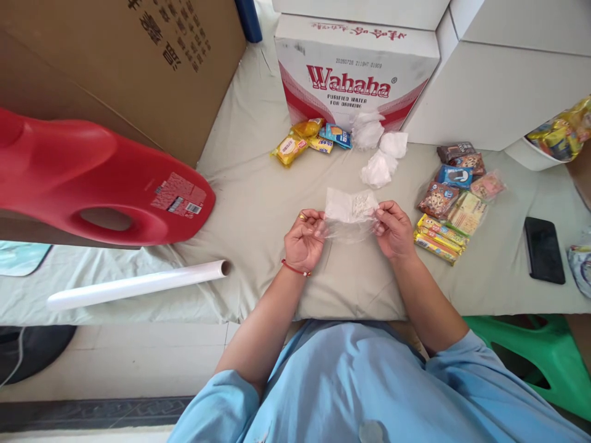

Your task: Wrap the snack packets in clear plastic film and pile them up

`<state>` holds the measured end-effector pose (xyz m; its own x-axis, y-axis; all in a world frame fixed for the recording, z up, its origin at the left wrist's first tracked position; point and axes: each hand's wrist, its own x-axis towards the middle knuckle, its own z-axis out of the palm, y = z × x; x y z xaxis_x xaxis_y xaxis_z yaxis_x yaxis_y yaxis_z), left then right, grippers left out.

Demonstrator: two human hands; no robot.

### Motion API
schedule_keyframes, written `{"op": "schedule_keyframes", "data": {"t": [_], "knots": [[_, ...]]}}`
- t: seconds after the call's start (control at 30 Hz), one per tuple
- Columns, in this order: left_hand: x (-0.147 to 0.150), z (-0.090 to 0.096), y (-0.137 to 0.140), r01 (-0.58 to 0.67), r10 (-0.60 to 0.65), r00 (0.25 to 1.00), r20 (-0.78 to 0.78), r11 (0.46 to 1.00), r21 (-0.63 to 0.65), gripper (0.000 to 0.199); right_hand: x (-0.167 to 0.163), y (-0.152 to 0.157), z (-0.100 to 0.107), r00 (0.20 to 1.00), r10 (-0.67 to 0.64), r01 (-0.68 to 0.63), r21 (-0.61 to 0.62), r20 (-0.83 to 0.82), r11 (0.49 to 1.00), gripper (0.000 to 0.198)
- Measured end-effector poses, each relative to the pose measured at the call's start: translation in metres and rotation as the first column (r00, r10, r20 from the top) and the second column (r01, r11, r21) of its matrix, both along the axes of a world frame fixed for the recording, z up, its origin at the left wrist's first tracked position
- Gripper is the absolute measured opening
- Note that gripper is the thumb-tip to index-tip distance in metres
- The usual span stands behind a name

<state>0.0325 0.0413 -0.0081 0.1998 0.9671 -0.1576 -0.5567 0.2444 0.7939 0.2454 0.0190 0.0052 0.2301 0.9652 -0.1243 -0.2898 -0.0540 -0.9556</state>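
My left hand [305, 239] and my right hand [394, 229] pinch opposite sides of a small clear plastic bag [349, 231], holding it spread above the cloth. Its far part looks white, with faint print on the right half; whether this is a packet inside it I cannot tell. Beyond my hands are crumpled white plastic bags [378, 167]. Yellow and blue wrapped snacks [290, 147] sit to their left. To the right of my right hand lie several packaged snacks [438, 198], with yellow stick packs [441, 239] nearest it.
A Wahaha water carton [355, 74] stands at the back. At left are a big red jug [106, 178], a brown cardboard box [115, 61] and a white plastic-film roll [138, 285]. A black phone [545, 250] and a white bowl of snacks [530, 157] are at right, above a green stool [549, 351].
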Motion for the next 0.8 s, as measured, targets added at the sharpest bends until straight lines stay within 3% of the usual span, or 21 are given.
{"op": "schedule_keyframes", "data": {"t": [0.07, 0.13, 0.2, 0.3, 0.4, 0.5, 0.67, 0.8], "knots": [[0.004, 0.0, -0.004, -0.022, 0.023, 0.998, -0.063, 1.0, 0.021, 0.026, 0.001, 0.0, 0.0, 1.0, 0.0, -0.001, 0.021, 0.023, 1.0, 0.034], [0.009, -0.002, -0.007, -0.069, 0.081, 0.972, -0.221, 0.996, 0.059, 0.034, 0.001, 0.0, 0.0, 0.999, -0.011, 0.009, 0.043, 0.053, 0.999, 0.034], [0.013, -0.006, -0.01, -0.076, 0.133, 0.893, -0.429, 0.986, 0.146, 0.037, 0.002, 0.0, 0.001, 0.997, -0.022, 0.018, 0.061, 0.074, 0.998, 0.034], [0.017, -0.007, -0.013, -0.004, 0.19, 0.767, -0.612, 0.956, 0.292, 0.019, 0.003, -0.002, 0.004, 0.995, -0.01, 0.004, 0.063, 0.097, 0.998, 0.036], [0.016, -0.005, -0.016, -0.002, 0.245, 0.749, -0.616, 0.93, 0.368, 0.014, 0.006, -0.003, 0.009, 0.979, -0.003, -0.008, 0.052, 0.204, 0.999, 0.037], [0.013, -0.004, -0.019, -0.087, 0.321, 0.745, -0.584, 0.916, 0.393, 0.018, 0.012, -0.008, 0.016, 0.967, -0.06, 0.041, 0.079, 0.248, 0.996, 0.033], [0.012, -0.005, -0.023, -0.266, 0.418, 0.739, -0.528, 0.901, 0.341, 0.02, 0.021, -0.028, 0.027, 0.98, -0.161, 0.145, 0.136, 0.114, 0.98, 0.03], [0.012, 0.002, -0.029, -0.322, 0.426, 0.731, -0.534, 0.904, 0.28, 0.026, 0.023, -0.051, 0.03, 0.987, -0.158, 0.157, 0.068, 0.003, 0.985, 0.03]]}}
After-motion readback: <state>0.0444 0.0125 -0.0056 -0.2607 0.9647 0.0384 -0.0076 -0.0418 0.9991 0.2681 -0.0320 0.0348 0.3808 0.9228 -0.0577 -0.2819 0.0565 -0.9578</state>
